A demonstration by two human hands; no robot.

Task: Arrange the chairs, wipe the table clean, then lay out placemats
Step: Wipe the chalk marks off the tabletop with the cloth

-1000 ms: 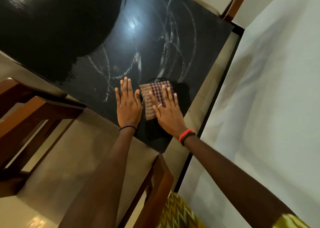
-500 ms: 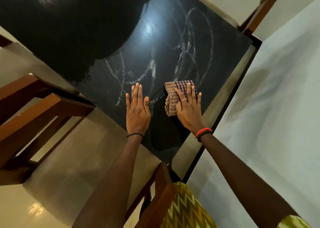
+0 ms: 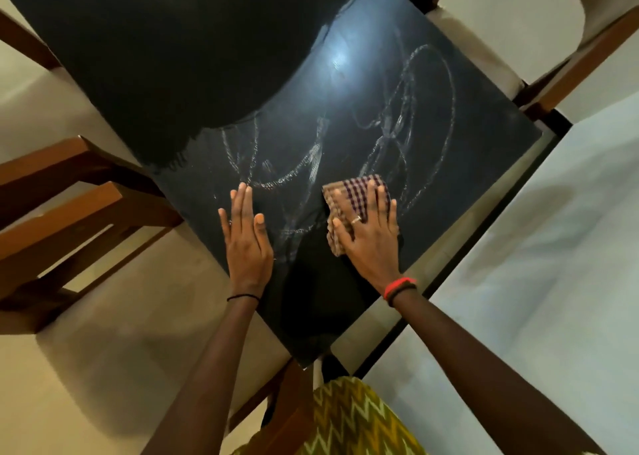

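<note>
A black glossy table fills the upper middle of the head view, streaked with pale looping wipe marks. A folded checked cloth lies flat on it near the right edge. My right hand presses on the cloth with straight spread fingers. My left hand rests flat on the bare tabletop about a hand's width to the left of the cloth, fingers straight and together.
A wooden chair with a beige seat stands tucked at the table's left side. Another wooden chair with a pale seat stands at the far right corner. A chair back is just below the near corner. A pale wall runs along the right.
My right hand has slid the cloth to the right and further away across the table. The gap between my two hands has grown. My left hand has stayed flat on the table.
</note>
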